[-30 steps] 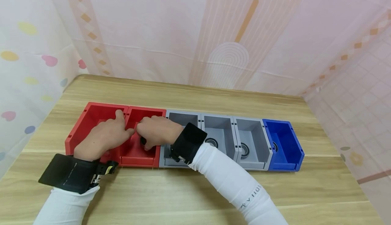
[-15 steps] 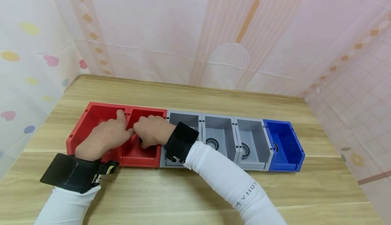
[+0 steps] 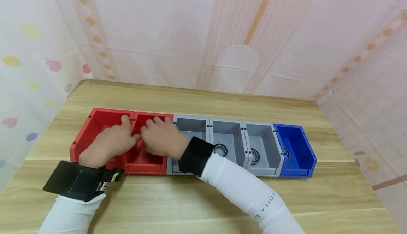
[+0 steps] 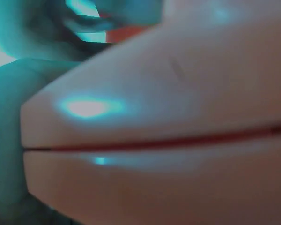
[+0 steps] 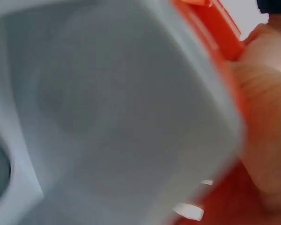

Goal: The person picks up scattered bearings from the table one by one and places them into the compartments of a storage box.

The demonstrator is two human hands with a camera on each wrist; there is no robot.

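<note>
Over the two joined red bins, my left hand [image 3: 109,144] grips their shared wall, the thumb lying across it and the index finger pointing away. The other left fingers are hidden in the left red bin [image 3: 80,140]. My right hand [image 3: 163,138] reaches into the second red bin [image 3: 144,169], close to the left thumb. Its knuckles face up and hide its fingertips, so whether it holds anything is not visible. Two smooth bin walls [image 4: 154,117] with a narrow gap fill the left wrist view. The right wrist view is blurred, with a grey bin [image 5: 112,93] beside the hand.
Grey bins continue the row, ending in a blue bin [image 3: 306,156] at the right. Ball bearings lie in the middle grey bin, where one bearing [image 3: 220,150] shows, in the right grey bin, with another bearing [image 3: 254,155], and in the blue one. Patterned cloth hangs behind the wooden table [image 3: 222,205].
A dark object seen under my right hand one second ago is out of sight. The right hand shifted slightly left, then its wrist turned and its fingers spread. My left hand stays put.
</note>
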